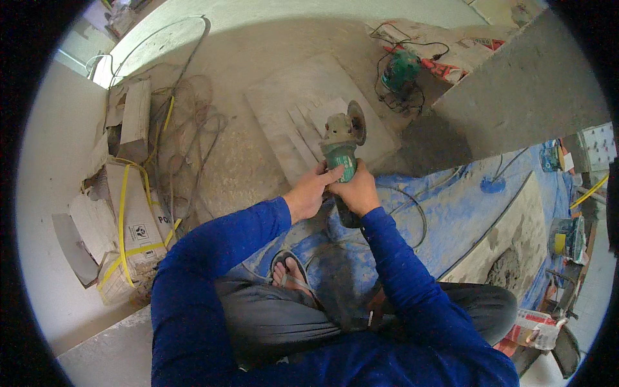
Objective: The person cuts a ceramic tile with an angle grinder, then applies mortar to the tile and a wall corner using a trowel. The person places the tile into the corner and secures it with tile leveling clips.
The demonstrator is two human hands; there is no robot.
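Both of my hands grip a dusty green angle grinder point(340, 157) whose round disc stands on edge at its far right end. My left hand point(307, 196) closes on the left side of the body, its thumb lying across the green casing. On the other side, my right hand point(359, 192) wraps around the body near the dark rear handle. Beyond the grinder a large dusty grey tile point(271, 97) lies flat on the floor. Several thin cut strips point(302, 137) and a smaller piece rest on it. Whether the disc touches anything is hard to tell.
Cardboard boxes point(138, 222) with yellow straps and tangled cables point(193, 138) lie at left. A green corded power tool point(401, 71) sits at the far right, near a large grey slab point(516, 90). A blue sheet point(445, 222) bears a mortar-smeared tile point(530, 222). My sandalled foot is close.
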